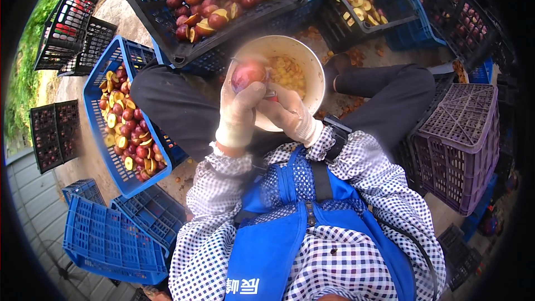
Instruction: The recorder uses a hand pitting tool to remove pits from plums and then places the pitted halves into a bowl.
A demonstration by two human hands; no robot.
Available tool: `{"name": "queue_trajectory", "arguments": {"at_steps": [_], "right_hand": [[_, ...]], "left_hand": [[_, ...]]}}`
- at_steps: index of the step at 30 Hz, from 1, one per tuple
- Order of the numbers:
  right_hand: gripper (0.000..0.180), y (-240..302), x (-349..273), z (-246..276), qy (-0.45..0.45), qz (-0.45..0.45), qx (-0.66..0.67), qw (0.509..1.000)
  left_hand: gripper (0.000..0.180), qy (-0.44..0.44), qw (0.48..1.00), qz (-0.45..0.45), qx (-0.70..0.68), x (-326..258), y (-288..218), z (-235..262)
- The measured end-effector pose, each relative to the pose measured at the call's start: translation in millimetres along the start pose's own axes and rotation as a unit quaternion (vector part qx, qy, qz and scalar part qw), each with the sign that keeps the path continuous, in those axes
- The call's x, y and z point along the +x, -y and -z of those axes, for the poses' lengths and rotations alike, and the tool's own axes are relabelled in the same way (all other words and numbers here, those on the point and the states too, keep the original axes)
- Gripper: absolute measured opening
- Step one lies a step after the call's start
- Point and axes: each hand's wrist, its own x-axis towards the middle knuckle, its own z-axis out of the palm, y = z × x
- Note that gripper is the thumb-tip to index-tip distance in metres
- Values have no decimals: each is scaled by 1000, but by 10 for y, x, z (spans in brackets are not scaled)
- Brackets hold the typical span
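Note:
My left hand [237, 114], in a pale glove, is closed round a red plum [248, 74] above the near-left rim of a white bucket [319, 86]. Beside it my right hand [292, 112], gloved too, is closed with its fingertips close to the plum. A small tool with a red part [271, 96] shows between its fingers; its blade or tip I cannot make out. Wet yellow plum pieces [287, 75] lie in the bucket, which stands between my legs.
Ahead, a black crate [184, 56] holds whole and cut plums. Another black crate [401, 14] holds yellow plum pieces. At left stands a blue crate [106, 150] of cut and whole plums, with blue crates [111, 239] nearer me. Purple crates [457, 161] are stacked at right.

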Motion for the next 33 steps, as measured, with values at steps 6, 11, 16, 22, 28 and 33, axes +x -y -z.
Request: {"name": "queue_trajectory", "arguments": {"at_steps": [6,11,16,22,28,33], "right_hand": [[26,178,155,381,131,-63,-47,988],[31,398,158,832,240,-44,-288,926],[29,224,-254,973,143,-134,-336,921],[29,65,-290,628,-19,-116,-137,984],[26,351,-236,803,59,-43,-310,948],[27,1075,-347,1048,-98,-156,-160,970]], "left_hand": [[49,13,945,4,327,71,-434,94],[51,92,856,-44,508,100,-459,233],[35,77,966,72,237,169,-131,139],[54,42,995,40,-82,-31,261,97],[49,-4,927,-76,368,33,61,97],[58,-12,973,15,229,35,-242,402]]}}
